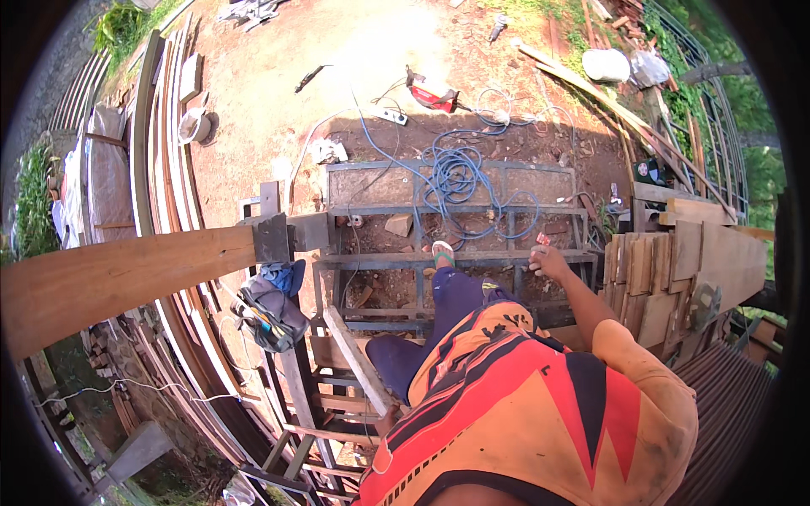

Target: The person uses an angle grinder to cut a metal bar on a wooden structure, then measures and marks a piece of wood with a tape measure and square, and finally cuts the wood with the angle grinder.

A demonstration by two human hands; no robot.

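Note:
My right hand (550,261) is out to the right above the metal frame (456,255), its fingers curled around a small red-and-white packet (542,239). Low in the middle, my left hand (388,420) grips the lower end of a slanted, pale wooden bar (356,358); my shirt partly covers that hand. One foot in a flip-flop (443,250) rests by a crossbar of the frame, while my other leg is bent.
Blue hose coils (456,174) lie over the frame's far part. A bag (274,314) hangs left beside a thick wooden beam (135,278). Stacked boards (654,282) stand right. A red power tool (432,97), cables and a bucket (195,126) are on the dirt ahead.

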